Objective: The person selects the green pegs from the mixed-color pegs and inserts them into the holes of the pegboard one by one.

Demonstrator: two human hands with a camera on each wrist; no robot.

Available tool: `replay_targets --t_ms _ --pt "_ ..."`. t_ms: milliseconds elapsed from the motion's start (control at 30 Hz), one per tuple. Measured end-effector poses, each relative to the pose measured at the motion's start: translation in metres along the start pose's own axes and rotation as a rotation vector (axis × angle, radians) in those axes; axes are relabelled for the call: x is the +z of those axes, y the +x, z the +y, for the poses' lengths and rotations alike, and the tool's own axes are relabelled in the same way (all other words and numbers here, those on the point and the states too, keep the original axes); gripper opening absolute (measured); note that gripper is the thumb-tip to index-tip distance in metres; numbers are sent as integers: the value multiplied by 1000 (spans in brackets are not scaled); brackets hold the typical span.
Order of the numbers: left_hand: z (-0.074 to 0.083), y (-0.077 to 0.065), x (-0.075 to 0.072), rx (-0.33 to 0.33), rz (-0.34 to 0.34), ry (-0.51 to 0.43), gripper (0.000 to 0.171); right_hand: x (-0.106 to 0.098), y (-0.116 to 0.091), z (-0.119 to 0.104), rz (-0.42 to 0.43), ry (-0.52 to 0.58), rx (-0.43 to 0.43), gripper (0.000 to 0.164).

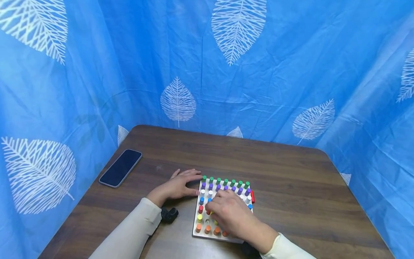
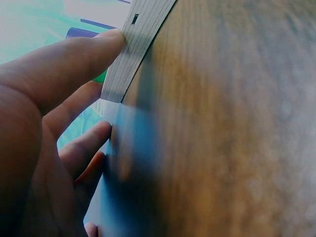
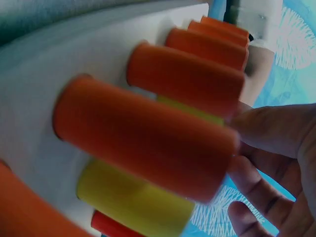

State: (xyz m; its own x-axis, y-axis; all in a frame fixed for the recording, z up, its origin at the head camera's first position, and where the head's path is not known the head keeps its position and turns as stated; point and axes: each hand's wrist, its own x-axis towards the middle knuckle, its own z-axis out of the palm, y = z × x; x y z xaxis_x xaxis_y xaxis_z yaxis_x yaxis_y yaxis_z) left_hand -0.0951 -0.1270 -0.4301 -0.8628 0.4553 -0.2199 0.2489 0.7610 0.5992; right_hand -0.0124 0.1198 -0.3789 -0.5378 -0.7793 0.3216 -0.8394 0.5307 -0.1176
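A pale pegboard [image 1: 197, 214] lies on the table, set with rows of green, purple, white, blue, red, yellow and orange pegs. My left hand [image 1: 179, 185] rests at its left edge, fingers spread; in the left wrist view the thumb [image 2: 106, 44] touches the board's side [image 2: 131, 54]. Over the board's middle, my right hand [image 1: 231, 212] has curled fingers pinching a yellow peg [image 1: 211, 213], mostly covered by the hand. Just below those fingers an empty hole [image 1: 207, 221] shows in the yellow row. Orange pegs [image 3: 148, 138] stand closest in the right wrist view.
A red peg [image 1: 252, 196] lies against the board's right side. At the table's left edge is a phone [image 1: 120, 168]. A black wrist device [image 1: 169, 215] sits beside the left sleeve. Blue curtains [image 1: 200, 64] with white leaves surround the wooden table [image 1: 291, 187].
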Motion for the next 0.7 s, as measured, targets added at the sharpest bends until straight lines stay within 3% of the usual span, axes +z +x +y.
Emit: replay_targets --t_ms 300,500,700 --pt "1 -1 -2 0 -11 -2 63 -2 -2 -1 -55 86 -36 22" --pt "0 0 -2 -2 -10 -9 63 -3 -1 -2 -112 75 -13 21" --pt "-1 -1 -2 9 -5 -7 63 -4 -1 -4 -130 28 -57 20"
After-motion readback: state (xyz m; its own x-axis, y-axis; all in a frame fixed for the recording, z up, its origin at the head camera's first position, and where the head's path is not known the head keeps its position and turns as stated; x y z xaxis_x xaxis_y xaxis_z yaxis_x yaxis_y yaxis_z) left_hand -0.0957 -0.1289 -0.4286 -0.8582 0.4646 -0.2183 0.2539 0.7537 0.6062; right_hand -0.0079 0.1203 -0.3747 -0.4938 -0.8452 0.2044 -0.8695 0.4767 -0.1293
